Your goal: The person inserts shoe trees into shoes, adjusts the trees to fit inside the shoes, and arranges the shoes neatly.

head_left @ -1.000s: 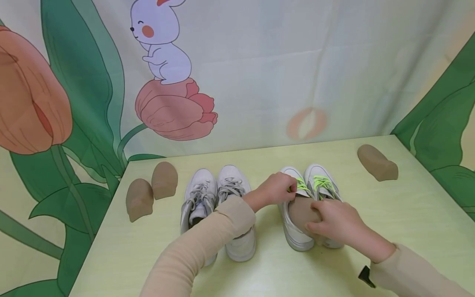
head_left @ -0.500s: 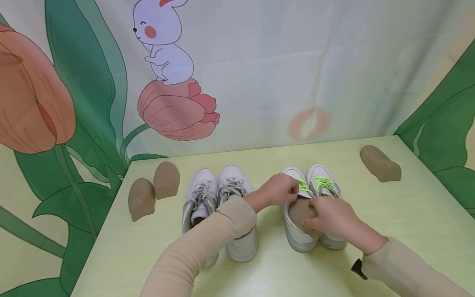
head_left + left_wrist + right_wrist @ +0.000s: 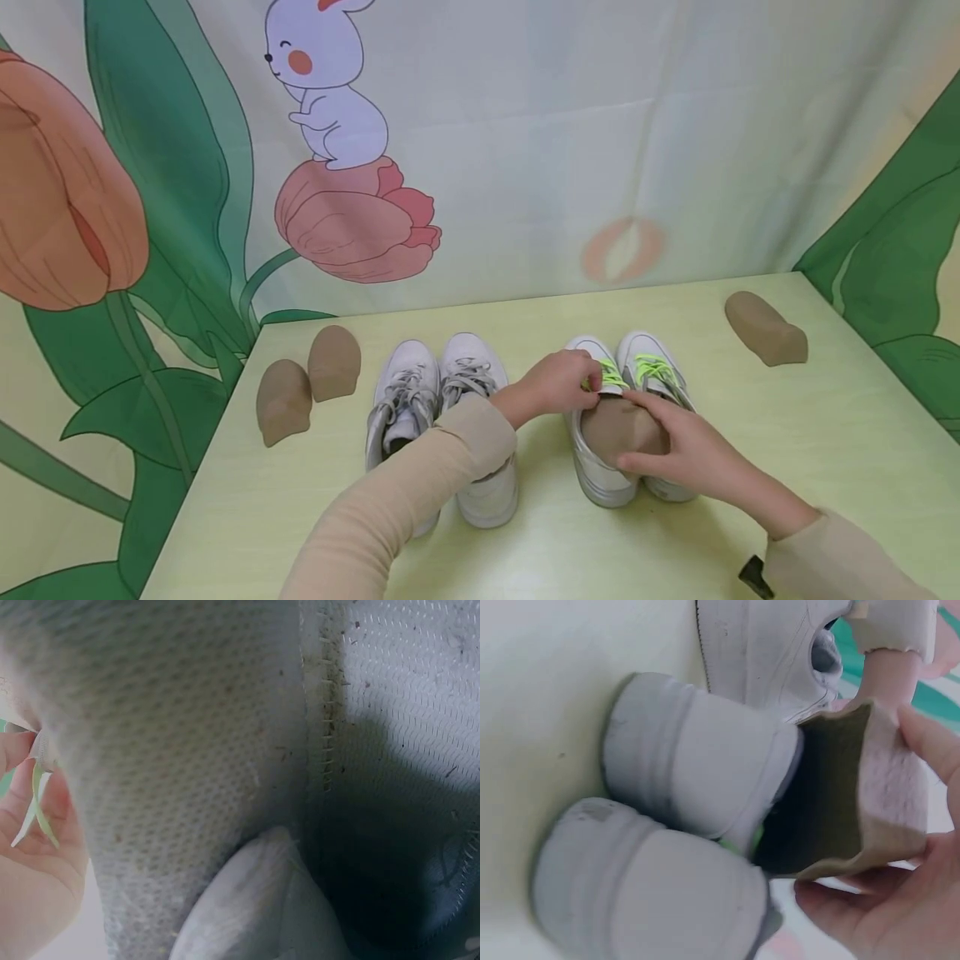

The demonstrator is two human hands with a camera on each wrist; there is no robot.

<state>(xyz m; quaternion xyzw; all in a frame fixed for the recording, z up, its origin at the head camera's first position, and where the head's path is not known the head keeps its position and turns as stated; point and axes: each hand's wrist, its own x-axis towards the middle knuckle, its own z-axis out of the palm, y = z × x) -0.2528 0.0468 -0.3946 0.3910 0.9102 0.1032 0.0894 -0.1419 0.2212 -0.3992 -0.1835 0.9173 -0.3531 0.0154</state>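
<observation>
The right hand [image 3: 693, 450] now spreads wider across the brown insert [image 3: 613, 429] than half a second ago, thumb and forefinger well apart but gripping its edges. The insert sits in the mouth of the 9 o'clock green-laced shoe [image 3: 600, 483], hollow end sticking out, so seating it looks unfinished. From 10 o'clock, the left hand [image 3: 558, 382], as before, pinches the tongue [image 3: 612, 390].

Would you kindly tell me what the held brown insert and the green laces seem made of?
Brown insert: probably molded paper pulp, matte, judging by its rough, hollow shell.
Green laces: likely textile, brightly colored, as they bend in thin strips; weave too small to see.
</observation>
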